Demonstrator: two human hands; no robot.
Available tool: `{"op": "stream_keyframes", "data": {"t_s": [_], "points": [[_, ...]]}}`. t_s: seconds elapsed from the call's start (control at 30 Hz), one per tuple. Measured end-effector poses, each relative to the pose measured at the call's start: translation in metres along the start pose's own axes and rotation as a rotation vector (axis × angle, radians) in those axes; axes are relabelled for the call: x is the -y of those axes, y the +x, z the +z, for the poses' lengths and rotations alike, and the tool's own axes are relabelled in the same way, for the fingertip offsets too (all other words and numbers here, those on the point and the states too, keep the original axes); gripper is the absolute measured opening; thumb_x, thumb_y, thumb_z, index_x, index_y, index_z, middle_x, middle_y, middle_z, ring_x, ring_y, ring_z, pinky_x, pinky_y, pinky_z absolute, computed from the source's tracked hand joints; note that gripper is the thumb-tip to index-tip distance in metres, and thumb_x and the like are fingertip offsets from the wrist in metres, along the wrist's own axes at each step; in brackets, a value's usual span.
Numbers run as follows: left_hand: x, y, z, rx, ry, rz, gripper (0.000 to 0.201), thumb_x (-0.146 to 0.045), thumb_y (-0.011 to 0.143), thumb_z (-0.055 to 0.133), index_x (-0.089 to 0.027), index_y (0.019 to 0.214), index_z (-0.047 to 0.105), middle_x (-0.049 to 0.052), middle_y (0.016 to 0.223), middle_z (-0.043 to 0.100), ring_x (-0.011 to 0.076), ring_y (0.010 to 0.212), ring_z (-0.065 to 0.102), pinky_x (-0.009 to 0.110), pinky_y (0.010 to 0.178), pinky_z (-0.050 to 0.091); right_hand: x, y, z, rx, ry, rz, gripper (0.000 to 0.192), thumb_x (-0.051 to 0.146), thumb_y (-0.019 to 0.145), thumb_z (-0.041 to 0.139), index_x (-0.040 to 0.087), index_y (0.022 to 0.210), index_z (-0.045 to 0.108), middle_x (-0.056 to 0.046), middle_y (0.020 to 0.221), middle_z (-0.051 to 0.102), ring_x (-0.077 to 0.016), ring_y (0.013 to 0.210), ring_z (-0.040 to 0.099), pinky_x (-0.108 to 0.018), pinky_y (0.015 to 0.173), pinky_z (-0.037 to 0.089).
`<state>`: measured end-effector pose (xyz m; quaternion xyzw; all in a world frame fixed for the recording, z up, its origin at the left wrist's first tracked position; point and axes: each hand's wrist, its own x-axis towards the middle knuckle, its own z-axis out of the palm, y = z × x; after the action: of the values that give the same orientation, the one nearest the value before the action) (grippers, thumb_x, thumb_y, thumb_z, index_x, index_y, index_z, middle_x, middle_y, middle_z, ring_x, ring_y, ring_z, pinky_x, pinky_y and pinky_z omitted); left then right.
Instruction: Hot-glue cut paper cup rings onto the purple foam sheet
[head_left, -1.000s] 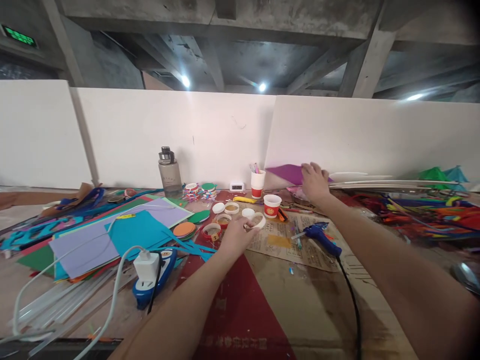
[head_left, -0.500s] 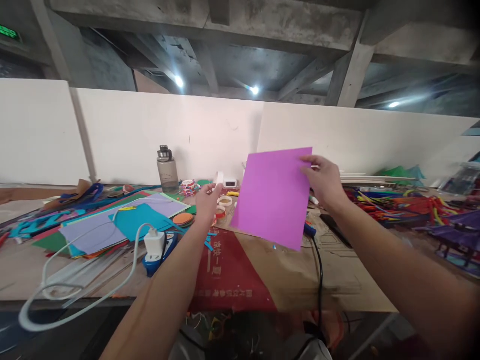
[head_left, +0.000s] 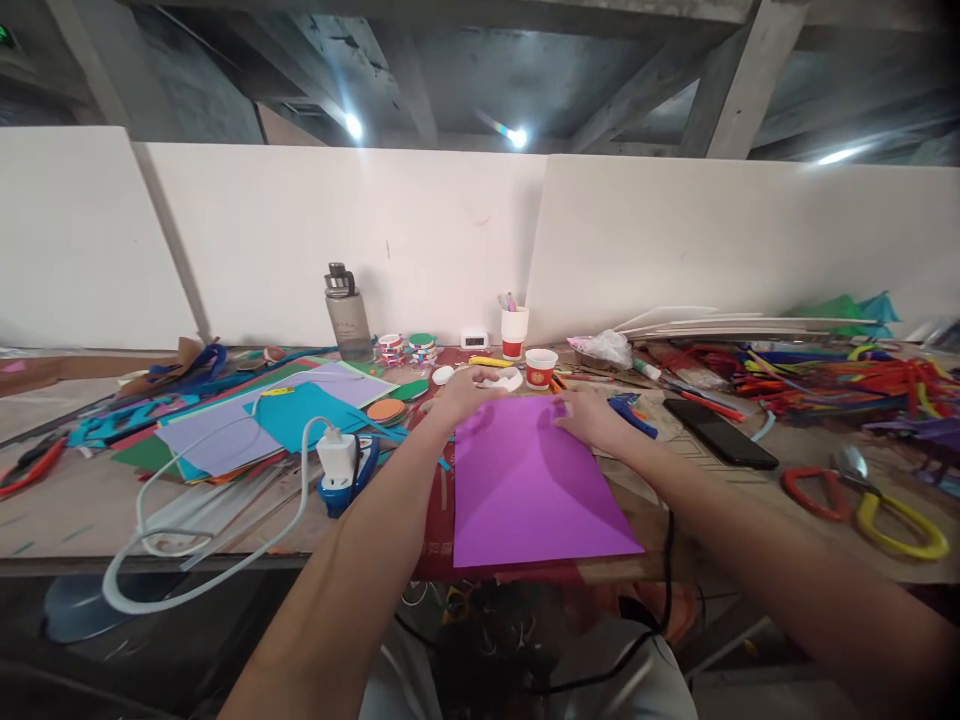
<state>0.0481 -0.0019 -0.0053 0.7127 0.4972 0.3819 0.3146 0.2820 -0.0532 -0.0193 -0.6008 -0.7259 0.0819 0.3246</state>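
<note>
Cluttered workbench (head_left: 90, 510) carries a purple sheet (head_left: 529, 485) lying flat. Right hand (head_left: 589, 418) presses its twelve o'clock edge, fingers spread flat; left hand (head_left: 466, 388), at eleven o'clock, grips a white ring (head_left: 501, 379).

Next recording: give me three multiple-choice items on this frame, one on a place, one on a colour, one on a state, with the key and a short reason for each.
1. Where does the water bottle stand?
A. By the white back wall, left of the hands
B. At the table's front edge
C. On the black phone

2. What colour is the sheet under the hands?
A. Green
B. Purple
C. Orange

3. How does that sheet lie?
A. Held upright in the air
B. Rolled into a tube
C. Flat on the table, both hands at its far edge

Key:
1 A: the bottle stands against the wall beyond the paper pile.
2 B: the sheet is plainly purple.
3 C: the left hand and right hand rest at its far edge, and it lies flat on the table.
</note>
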Motion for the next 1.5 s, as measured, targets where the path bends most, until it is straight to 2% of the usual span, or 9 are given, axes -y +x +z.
{"op": "stream_keyframes", "data": {"t_s": [0.07,0.17,0.4,0.53,0.63,0.7,1.0,1.23,1.5], "points": [[0.001,-0.001,0.001,0.090,0.047,0.037,0.040,-0.030,0.064,0.077,-0.018,0.101,0.068,0.005,0.106,0.070,0.0181,0.091,0.064,0.026,0.075,0.050,0.006,0.008,0.002,-0.044,-0.028,-0.042,0.017,0.014,0.075,0.067,0.016,0.090,0.072,-0.016,0.109,0.067,-0.0321,0.115,0.054,-0.051,0.103,0.036],[0.003,-0.002,0.001,0.228,0.056,0.046,0.060,-0.025,0.061,0.078,-0.019,0.118,0.061,0.007,0.113,0.068,0.0202,0.096,0.065,0.028,0.077,0.052,0.017,0.017,0.011,-0.051,0.002,-0.118,0.022,0.019,0.088,0.054,0.017,0.103,0.069,-0.014,0.114,0.065,-0.0253,0.113,0.056,-0.043,0.100,0.041],[0.000,-0.005,-0.009,0.492,0.183,-0.004,0.094,-0.025,0.056,0.082,-0.022,0.142,0.044,0.013,0.126,0.063,0.0253,0.107,0.064,0.035,0.086,0.053,0.015,0.006,0.043,0.141,0.104,-0.211,0.049,0.040,0.088,0.061,0.017,0.131,0.054,-0.014,0.130,0.059,-0.0257,0.122,0.054,-0.041,0.101,0.043],[-0.006,-0.006,-0.018,0.362,0.291,-0.049,0.070,-0.038,0.073,0.071,-0.020,0.138,0.051,0.011,0.128,0.063,0.0222,0.106,0.064,0.029,0.085,0.052,0.010,-0.002,0.049,0.216,0.128,-0.213,0.070,0.045,0.076,0.074,0.015,0.135,0.050,-0.016,0.134,0.057,-0.0305,0.125,0.050,-0.047,0.103,0.040],[-0.008,-0.006,-0.019,0.218,0.556,-0.071,0.034,-0.031,0.086,0.053,-0.017,0.113,0.068,0.008,0.108,0.072,0.0191,0.093,0.066,0.025,0.079,0.050,0.011,-0.002,0.048,0.232,0.143,-0.210,0.073,0.043,0.074,0.076,0.015,0.136,0.048,-0.016,0.133,0.057,-0.0303,0.124,0.050,-0.046,0.102,0.040],[-0.007,-0.005,-0.017,0.182,0.679,-0.069,0.025,-0.023,0.084,0.051,-0.016,0.094,0.072,0.008,0.097,0.073,0.0197,0.089,0.065,0.025,0.078,0.049,0.014,-0.002,0.047,0.239,0.148,-0.205,0.070,0.037,0.074,0.077,0.016,0.135,0.049,-0.015,0.130,0.060,-0.0296,0.122,0.052,-0.045,0.100,0.041],[0.003,-0.004,-0.009,0.179,0.695,-0.065,0.017,-0.017,0.077,0.051,-0.018,0.073,0.067,0.006,0.082,0.071,0.0177,0.078,0.062,0.023,0.069,0.044,0.019,-0.004,0.046,0.252,0.177,-0.177,0.055,0.027,0.076,0.075,0.016,0.126,0.056,-0.013,0.118,0.065,-0.0275,0.108,0.058,-0.044,0.093,0.045],[0.006,-0.004,-0.011,0.150,0.589,-0.067,0.020,-0.031,0.076,0.057,-0.019,0.061,0.061,0.000,0.058,0.061,0.0146,0.060,0.055,0.021,0.057,0.042,0.017,-0.003,0.042,0.292,0.221,-0.234,0.050,0.022,0.074,0.076,0.019,0.122,0.060,-0.009,0.112,0.069,-0.0211,0.097,0.064,-0.036,0.088,0.048],[0.007,-0.004,-0.008,0.094,0.602,-0.084,0.020,-0.033,0.076,0.055,-0.019,0.065,0.063,0.000,0.059,0.061,0.0141,0.060,0.054,0.021,0.054,0.038,0.018,-0.006,0.040,0.266,0.231,-0.261,0.065,0.035,0.070,0.081,0.019,0.128,0.056,-0.009,0.115,0.067,-0.0221,0.099,0.062,-0.037,0.086,0.048]]}}
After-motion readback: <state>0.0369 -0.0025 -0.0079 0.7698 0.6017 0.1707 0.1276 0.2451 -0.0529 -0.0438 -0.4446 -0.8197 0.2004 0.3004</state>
